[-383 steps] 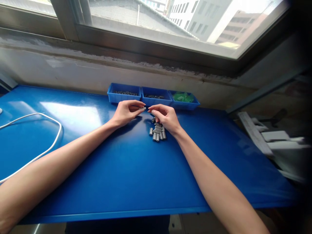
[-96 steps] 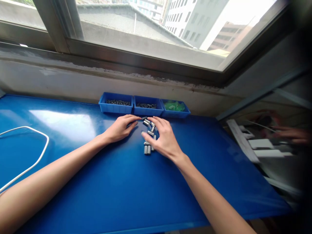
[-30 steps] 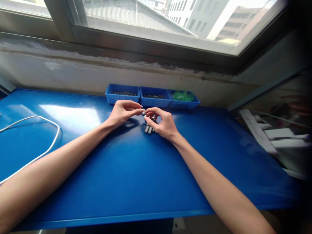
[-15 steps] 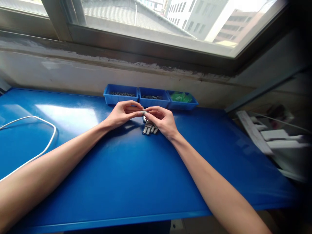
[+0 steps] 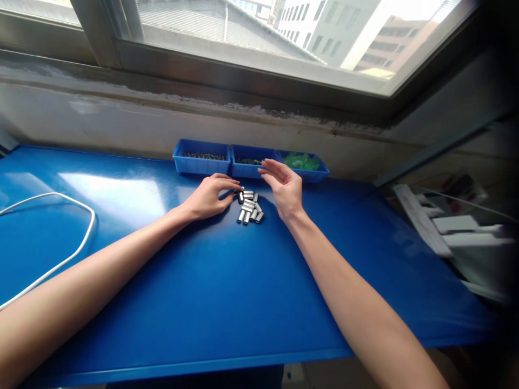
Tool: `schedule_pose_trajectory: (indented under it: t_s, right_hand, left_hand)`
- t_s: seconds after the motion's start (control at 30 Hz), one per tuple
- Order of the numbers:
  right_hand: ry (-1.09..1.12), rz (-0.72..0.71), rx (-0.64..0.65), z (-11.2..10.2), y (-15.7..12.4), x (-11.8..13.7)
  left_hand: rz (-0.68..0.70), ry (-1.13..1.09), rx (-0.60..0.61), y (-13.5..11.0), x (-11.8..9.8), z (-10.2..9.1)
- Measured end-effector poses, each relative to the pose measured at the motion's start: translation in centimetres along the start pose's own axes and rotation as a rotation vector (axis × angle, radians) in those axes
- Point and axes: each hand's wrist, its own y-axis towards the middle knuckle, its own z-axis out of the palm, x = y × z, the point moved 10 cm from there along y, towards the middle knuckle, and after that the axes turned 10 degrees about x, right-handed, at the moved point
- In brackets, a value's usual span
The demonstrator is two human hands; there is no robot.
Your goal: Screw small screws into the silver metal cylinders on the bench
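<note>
Several short silvery metal cylinders (image 5: 248, 205) lie in a loose pile on the blue table. My left hand (image 5: 211, 198) rests at the left side of the pile, its thumb and fingers apart. The fingertips meet the upper left edge of the pile, by a small piece (image 5: 242, 189). My right hand (image 5: 287, 189) hovers right of the pile with fingers stretched out and parted from the thumb. Its fingertips are near the front right of the middle blue bin (image 5: 255, 170), which contains small dark metal parts; I see nothing held in it.
To the left is another blue bin (image 5: 203, 165) of small grey parts; on the right a blue bin (image 5: 314, 175) has green plastic in it. A white cable (image 5: 87, 229) curves across the table's left side. Behind the bins runs a wall (image 5: 121, 127) beneath a window.
Both hands were together above the pile, pinching a small metal piece. They have since parted: the left lowered to the pile's edge, the right moved right and toward the middle bin.
</note>
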Motion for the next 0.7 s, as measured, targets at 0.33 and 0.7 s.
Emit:
schedule_pose_trajectory:
  t_s: [0.33,0.7]
  right_hand:
    - [-0.126,-0.010,0.036,0.2,-0.9,0.4]
    - [-0.109,0.036,0.082,1.4,-1.6,0.3]
  left_hand:
    - [-0.067,0.074,-0.071,-0.4,1.0,-0.7]
    - [-0.052,-0.135,-0.134,-0.4,1.1,-1.3]
